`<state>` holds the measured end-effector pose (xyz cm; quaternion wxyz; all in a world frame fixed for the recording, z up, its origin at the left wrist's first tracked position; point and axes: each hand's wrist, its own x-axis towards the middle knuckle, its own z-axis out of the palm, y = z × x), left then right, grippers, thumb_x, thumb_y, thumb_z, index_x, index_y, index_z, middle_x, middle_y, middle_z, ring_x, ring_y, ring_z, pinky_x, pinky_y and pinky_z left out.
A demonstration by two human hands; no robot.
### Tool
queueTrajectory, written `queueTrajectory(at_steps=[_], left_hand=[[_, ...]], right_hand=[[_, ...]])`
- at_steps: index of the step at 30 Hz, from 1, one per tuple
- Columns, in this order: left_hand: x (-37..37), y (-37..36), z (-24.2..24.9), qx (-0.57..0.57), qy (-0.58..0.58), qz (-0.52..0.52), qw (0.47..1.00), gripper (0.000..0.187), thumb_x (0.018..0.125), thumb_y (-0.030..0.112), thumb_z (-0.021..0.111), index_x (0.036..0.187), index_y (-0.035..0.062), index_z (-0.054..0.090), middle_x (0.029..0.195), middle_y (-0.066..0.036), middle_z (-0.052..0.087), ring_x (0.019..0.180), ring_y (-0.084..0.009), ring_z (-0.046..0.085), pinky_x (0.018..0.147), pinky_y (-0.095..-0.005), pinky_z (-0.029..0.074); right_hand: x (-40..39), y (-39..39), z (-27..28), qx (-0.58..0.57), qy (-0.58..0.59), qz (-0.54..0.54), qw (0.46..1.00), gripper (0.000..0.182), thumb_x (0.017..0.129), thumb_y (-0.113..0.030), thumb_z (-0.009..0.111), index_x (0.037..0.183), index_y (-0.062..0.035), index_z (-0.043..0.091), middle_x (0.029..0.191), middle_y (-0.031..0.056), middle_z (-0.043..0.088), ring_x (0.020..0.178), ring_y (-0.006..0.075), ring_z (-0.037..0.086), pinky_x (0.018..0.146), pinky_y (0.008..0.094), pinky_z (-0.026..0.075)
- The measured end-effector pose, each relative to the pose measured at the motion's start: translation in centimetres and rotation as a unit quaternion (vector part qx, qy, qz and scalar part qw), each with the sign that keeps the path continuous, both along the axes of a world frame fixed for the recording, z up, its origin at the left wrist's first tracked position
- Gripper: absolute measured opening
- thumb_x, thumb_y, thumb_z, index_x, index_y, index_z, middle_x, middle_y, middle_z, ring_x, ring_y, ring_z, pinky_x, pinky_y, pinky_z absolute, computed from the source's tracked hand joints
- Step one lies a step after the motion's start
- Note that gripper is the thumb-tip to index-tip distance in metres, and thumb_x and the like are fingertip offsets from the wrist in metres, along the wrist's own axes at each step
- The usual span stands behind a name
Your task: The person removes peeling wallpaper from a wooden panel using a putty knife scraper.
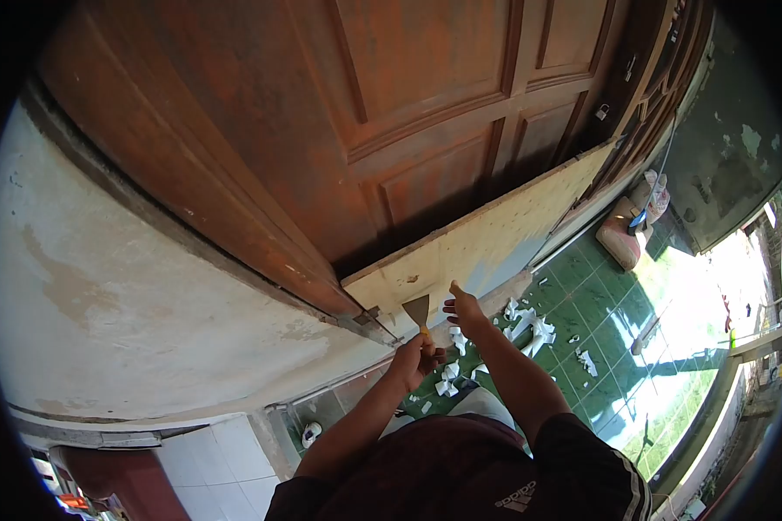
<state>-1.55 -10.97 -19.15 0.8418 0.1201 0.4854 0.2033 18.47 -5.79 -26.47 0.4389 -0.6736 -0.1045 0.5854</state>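
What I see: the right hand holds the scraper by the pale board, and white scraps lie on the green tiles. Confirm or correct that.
Wrong hand: the head view shows the scraper in the left hand, not the right hand. The pale board, white scraps and green tiles are as stated.

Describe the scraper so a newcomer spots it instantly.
Below the big brown panelled door, find the pale board across its foot. In front of that board, the left hand grips the scraper: dark, flared blade, yellowish handle, unlike the white scraps on the floor.
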Motion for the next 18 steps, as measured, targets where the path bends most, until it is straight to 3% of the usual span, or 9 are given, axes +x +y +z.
queueTrajectory(at_steps=[1, 4, 8, 11, 13, 14, 16, 17, 18], left_hand=[[-0.3, -0.9, -1.8, 0.008, 0.013, -0.059, 0.998, 0.01, 0.088, 0.018, 0.062, 0.083, 0.0097, 0.059, 0.087, -0.01, 0.071, 0.082, -0.0277, 0.073, 0.072, -0.0316, 0.055], [1.3, -4.4, 1.3, 0.092, 0.046, -0.197, 0.975, 0.014, 0.085, 0.008, 0.058, 0.099, 0.0108, 0.058, 0.083, -0.008, 0.067, 0.076, -0.0246, 0.071, 0.071, -0.0348, 0.053], [9.4, -3.4, 6.1, 0.248, 0.053, -0.227, 0.94, 0.009, 0.088, 0.003, 0.057, 0.095, 0.0074, 0.057, 0.078, -0.008, 0.062, 0.068, -0.0235, 0.066, 0.065, -0.0367, 0.051], [17.2, 0.5, 12.8, 0.582, 0.234, -0.228, 0.745, 0.006, 0.085, 0.008, 0.063, 0.089, 0.0038, 0.06, 0.086, -0.012, 0.063, 0.073, -0.0296, 0.064, 0.063, -0.0452, 0.048], [22.4, 3.9, 16.5, 0.807, 0.311, -0.118, 0.487, 0.013, 0.081, 0.008, 0.071, 0.08, 0.0036, 0.059, 0.105, -0.016, 0.065, 0.101, -0.0359, 0.063, 0.082, -0.0493, 0.05], [24.6, 5.5, 17.6, 0.834, 0.331, -0.104, 0.43, 0.017, 0.081, 0.008, 0.075, 0.08, 0.0034, 0.059, 0.116, -0.017, 0.063, 0.114, -0.0368, 0.058, 0.093, -0.0507, 0.046], [27.9, 7.8, 17.9, 0.857, 0.372, -0.107, 0.34, 0.023, 0.083, 0.01, 0.08, 0.08, 0.0026, 0.058, 0.144, -0.02, 0.055, 0.138, -0.0398, 0.048, 0.112, -0.0534, 0.038], [28.8, 9.0, 17.2, 0.854, 0.39, -0.121, 0.322, 0.024, 0.084, 0.01, 0.08, 0.08, 0.0029, 0.058, 0.146, -0.02, 0.055, 0.139, -0.0398, 0.048, 0.112, -0.0533, 0.038], [29.4, 10.1, 16.3, 0.849, 0.409, -0.134, 0.306, 0.024, 0.084, 0.01, 0.08, 0.08, 0.0032, 0.058, 0.149, -0.02, 0.054, 0.14, -0.0398, 0.048, 0.113, -0.0533, 0.038]], right_hand=[[3.4, 0.5, -0.4, 0.036, 0.046, -0.073, 0.996, 0.076, 0.101, -0.067, 0.057, 0.149, -0.0084, 0.048, 0.128, 0.0117, 0.059, 0.118, 0.029, 0.059, 0.098, 0.0509, 0.046], [13.8, 1.6, 0.4, 0.12, 0.012, -0.219, 0.968, 0.08, 0.102, -0.062, 0.056, 0.161, -0.0097, 0.038, 0.154, 0.018, 0.049, 0.134, 0.0329, 0.054, 0.107, 0.0522, 0.044], [24.8, 3.1, 1.4, 0.13, -0.016, -0.253, 0.959, 0.08, 0.102, -0.06, 0.054, 0.164, -0.0141, 0.034, 0.158, 0.0173, 0.045, 0.136, 0.0327, 0.051, 0.11, 0.0522, 0.042], [32.4, 3.8, -1.2, 0.123, -0.044, -0.26, 0.957, 0.075, 0.102, -0.056, 0.054, 0.163, -0.0145, 0.037, 0.151, 0.0147, 0.05, 0.125, 0.0283, 0.054, 0.103, 0.0509, 0.045], [37.7, 5.2, -4.7, 0.122, -0.063, -0.275, 0.952, 0.072, 0.103, -0.052, 0.054, 0.162, -0.0144, 0.039, 0.144, 0.0123, 0.053, 0.116, 0.025, 0.055, 0.095, 0.0495, 0.048], [39.0, 4.8, -3.1, 0.128, -0.096, -0.282, 0.946, 0.067, 0.103, -0.047, 0.054, 0.158, -0.0099, 0.044, 0.126, 0.01, 0.06, 0.099, 0.0211, 0.057, 0.082, 0.0437, 0.049], [43.6, 6.0, -7.2, 0.129, -0.101, -0.283, 0.945, 0.067, 0.104, -0.044, 0.054, 0.159, -0.007, 0.043, 0.119, 0.0104, 0.064, 0.092, 0.0217, 0.059, 0.078, 0.0415, 0.049], [45.4, 6.6, -8.8, 0.129, -0.105, -0.284, 0.944, 0.067, 0.104, -0.042, 0.054, 0.159, -0.0056, 0.042, 0.115, 0.0107, 0.065, 0.089, 0.022, 0.06, 0.076, 0.0405, 0.049], [46.3, 6.6, -8.1, 0.099, -0.111, -0.288, 0.946, 0.07, 0.105, -0.04, 0.055, 0.159, 0.0036, 0.04, 0.146, 0.0262, 0.059, 0.127, 0.0393, 0.062, 0.105, 0.0435, 0.048]])
